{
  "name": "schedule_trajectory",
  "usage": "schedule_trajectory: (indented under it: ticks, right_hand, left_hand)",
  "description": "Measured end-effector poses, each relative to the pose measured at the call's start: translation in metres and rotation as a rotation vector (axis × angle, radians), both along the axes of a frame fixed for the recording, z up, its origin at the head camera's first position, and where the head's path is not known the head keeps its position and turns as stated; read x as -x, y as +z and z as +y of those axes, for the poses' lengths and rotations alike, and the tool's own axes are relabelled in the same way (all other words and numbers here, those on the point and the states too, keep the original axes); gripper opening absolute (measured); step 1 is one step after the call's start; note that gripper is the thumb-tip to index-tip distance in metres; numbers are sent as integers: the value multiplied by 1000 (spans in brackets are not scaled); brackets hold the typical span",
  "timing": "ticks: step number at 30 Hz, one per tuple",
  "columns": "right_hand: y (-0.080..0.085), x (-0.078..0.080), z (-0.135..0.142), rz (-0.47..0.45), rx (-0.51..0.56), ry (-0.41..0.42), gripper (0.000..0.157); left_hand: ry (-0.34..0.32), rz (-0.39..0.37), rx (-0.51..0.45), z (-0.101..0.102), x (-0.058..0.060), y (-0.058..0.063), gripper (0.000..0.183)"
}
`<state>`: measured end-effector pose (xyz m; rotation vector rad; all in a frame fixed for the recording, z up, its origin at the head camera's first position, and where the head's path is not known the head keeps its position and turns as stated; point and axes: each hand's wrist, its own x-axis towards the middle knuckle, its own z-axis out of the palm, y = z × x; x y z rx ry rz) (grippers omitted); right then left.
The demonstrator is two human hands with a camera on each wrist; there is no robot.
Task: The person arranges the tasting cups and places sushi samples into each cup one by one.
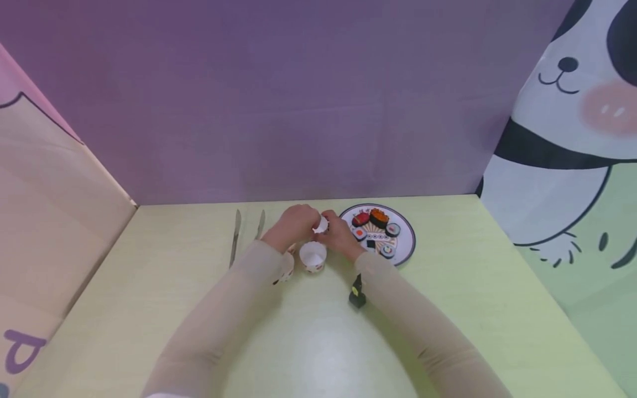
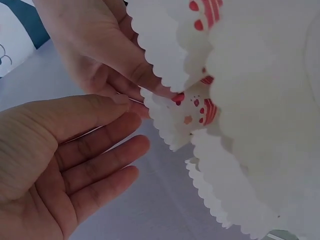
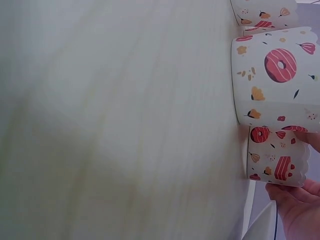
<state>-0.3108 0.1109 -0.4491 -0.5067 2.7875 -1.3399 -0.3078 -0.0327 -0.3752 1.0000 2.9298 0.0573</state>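
My right hand holds a white paper cupcake cup, its thumb over the scalloped rim in the left wrist view. Across from it, my left hand is beside the same cup. In the left wrist view, the left hand's fingers are loosely extended with nothing between them, and the thumb tip lies close to the right hand's fingers. Just nearer stands another cupcake cup, printed with doughnuts and cake slices. One more cup is partly hidden by the left sleeve.
A round plate with several sushi pieces lies right of the hands. Two knives, one farther left and one nearer the left hand, lie on the table. A small dark piece with a yellow-green mark sits by the right sleeve.
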Motion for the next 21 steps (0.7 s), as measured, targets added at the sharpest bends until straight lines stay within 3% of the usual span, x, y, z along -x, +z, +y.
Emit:
schedule_trajectory:
  ticks: [7,21]
  right_hand:
    - [3,-1,0,-28,-22,-4,54]
    - [-2,1,1,32,5,-1,55]
  left_hand:
    - [6,-68,29,1,8,0,9]
    - [-63,-42,67,5,15,-6,13]
